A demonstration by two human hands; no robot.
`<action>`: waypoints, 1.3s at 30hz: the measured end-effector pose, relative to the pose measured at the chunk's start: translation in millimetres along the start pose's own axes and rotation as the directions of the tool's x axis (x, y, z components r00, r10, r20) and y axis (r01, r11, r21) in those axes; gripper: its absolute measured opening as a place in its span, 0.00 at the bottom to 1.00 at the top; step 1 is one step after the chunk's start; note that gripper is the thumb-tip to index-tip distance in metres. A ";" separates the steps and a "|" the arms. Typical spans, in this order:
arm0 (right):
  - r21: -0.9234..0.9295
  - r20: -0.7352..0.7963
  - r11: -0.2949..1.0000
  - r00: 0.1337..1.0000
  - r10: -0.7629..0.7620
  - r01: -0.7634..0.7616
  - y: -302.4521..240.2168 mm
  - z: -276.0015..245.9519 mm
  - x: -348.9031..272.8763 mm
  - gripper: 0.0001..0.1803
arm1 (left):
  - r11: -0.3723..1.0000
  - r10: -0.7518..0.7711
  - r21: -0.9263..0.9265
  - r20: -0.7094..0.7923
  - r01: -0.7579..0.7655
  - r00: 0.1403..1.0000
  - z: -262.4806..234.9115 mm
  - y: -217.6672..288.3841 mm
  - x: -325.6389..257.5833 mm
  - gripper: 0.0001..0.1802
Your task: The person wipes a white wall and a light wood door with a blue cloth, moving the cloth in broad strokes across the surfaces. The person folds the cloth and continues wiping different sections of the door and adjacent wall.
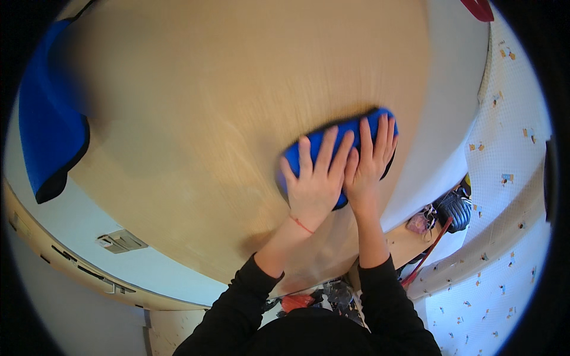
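Both of my hands press flat on a folded blue cloth with black edging, which lies against a broad light-wood surface. My left hand, with a thin red string around its wrist, covers the cloth's left part, fingers spread. Beside it my right hand rests on the right part, fingers stretched out and its thumb close to the left hand. Neither hand is closed around the cloth; their palms hide much of it.
Another blue piece with black edging hangs at the far left, partly blurred. Below it are a wall switch and a door with a metal handle. To the right are a patterned curtain, a black bag and a red stick.
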State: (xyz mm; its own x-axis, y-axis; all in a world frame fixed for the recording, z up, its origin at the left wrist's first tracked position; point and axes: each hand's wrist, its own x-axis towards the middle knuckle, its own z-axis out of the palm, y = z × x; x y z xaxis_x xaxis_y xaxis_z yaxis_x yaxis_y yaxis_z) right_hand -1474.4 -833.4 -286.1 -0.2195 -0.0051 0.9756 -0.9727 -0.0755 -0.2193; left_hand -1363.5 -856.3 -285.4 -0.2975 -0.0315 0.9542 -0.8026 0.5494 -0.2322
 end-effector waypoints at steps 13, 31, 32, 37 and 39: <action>0.024 0.127 1.000 0.992 0.004 -0.007 34.4 -13.7 -43.1 0.24 | 0.998 -0.008 -0.067 0.084 0.014 0.996 5.2 27.2 -37.7 0.20; -0.161 0.435 0.886 0.775 0.459 -0.435 55.7 -57.6 -366.1 0.26 | 0.579 0.767 -0.243 0.487 -0.778 0.419 37.3 60.8 -291.0 0.31; -0.166 0.528 0.882 0.716 0.456 -0.440 42.8 -69.3 -385.7 0.26 | 0.655 0.739 -0.405 0.521 -0.639 0.427 29.1 50.3 -316.4 0.32; -0.001 0.637 0.933 0.719 0.279 -0.361 10.3 -80.5 -397.3 0.26 | 0.718 0.527 -0.662 0.718 0.213 0.455 0.6 3.6 -348.0 0.31; 0.067 0.533 0.945 0.812 0.238 -0.321 7.2 -64.1 -363.6 0.26 | 0.833 0.380 -0.542 0.708 0.112 0.595 -13.1 -0.9 -313.0 0.29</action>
State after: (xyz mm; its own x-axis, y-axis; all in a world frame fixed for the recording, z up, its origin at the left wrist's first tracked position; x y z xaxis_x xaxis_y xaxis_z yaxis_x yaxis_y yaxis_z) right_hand -1406.4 -768.2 -643.1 -0.3696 -0.5536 0.7463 -0.8435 -0.1370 -0.5194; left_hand -1262.9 -836.1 -581.3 -0.8483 -0.4007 0.3462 -0.4219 0.9065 0.0154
